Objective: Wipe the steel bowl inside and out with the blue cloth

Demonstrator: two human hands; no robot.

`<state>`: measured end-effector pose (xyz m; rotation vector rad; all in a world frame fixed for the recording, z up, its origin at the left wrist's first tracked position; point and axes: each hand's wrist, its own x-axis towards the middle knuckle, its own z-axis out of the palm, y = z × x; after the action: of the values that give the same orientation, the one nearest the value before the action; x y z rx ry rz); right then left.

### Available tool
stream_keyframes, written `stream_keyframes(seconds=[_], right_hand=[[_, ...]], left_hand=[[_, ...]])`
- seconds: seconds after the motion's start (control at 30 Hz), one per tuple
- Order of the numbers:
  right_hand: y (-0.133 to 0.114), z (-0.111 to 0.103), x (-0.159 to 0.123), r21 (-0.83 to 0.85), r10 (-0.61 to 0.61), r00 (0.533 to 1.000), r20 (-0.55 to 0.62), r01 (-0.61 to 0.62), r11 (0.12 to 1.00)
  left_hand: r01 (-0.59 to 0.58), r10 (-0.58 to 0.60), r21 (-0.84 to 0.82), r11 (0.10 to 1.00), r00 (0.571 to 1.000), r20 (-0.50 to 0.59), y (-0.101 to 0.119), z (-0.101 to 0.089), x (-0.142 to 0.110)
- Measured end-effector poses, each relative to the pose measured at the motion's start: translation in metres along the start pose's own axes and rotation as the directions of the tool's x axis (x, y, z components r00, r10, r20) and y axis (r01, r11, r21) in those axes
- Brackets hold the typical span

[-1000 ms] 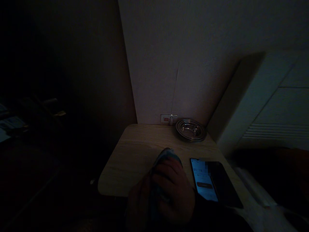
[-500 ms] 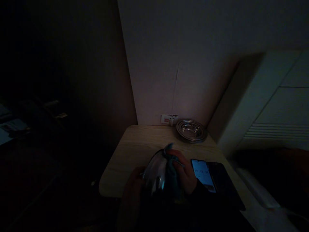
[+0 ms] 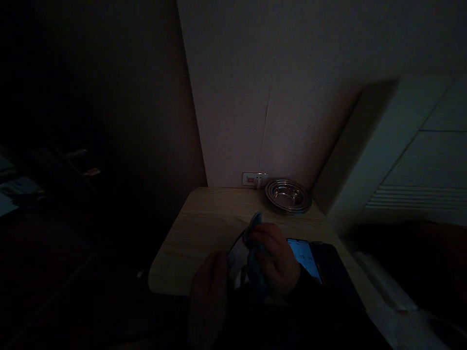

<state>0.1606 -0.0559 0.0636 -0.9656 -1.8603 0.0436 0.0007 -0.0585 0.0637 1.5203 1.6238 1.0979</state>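
A shiny metal bowl [image 3: 238, 260] is tilted near the front edge of the table, partly covered by my hands and lost in the dark below. My left hand [image 3: 210, 279] is closed on the bowl's left rim. My right hand [image 3: 276, 255] bunches a blue-green cloth [image 3: 255, 267] and presses it to the bowl's right side. One corner of the cloth sticks up above the fingers.
Nested metal bowls [image 3: 286, 198] stand at the back right of the wooden table [image 3: 197, 223], by a wall socket [image 3: 254, 179]. A lit phone [image 3: 305, 257] lies beside a dark flat case [image 3: 333, 265] at right. The room is very dim.
My left hand has come up and rightward along the bowl's rim, hiding more of it. My right hand and the cloth have shifted slightly left. Less of the bowl shows.
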Motion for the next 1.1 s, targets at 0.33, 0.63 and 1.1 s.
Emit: stream_keyframes(seconds=[0.33,0.63,1.1], right_hand=[[-0.002,0.005,0.004,-0.011,0.029,1.0,0.0,-0.029,1.0],[0.001,0.005,0.002,0.006,-0.026,1.0,-0.009,0.026,1.0],[0.004,0.007,0.003,0.075,0.09,0.995,-0.046,-0.087,0.993]], left_hand=[[0.125,-0.13,-0.135,0.983,0.991,-0.029,0.007,0.006,-0.005],[0.105,-0.109,-0.123,0.987,0.994,-0.031,0.008,0.01,-0.007],[0.227,-0.234,-0.133,0.965,0.971,-0.039,0.011,0.012,-0.008]])
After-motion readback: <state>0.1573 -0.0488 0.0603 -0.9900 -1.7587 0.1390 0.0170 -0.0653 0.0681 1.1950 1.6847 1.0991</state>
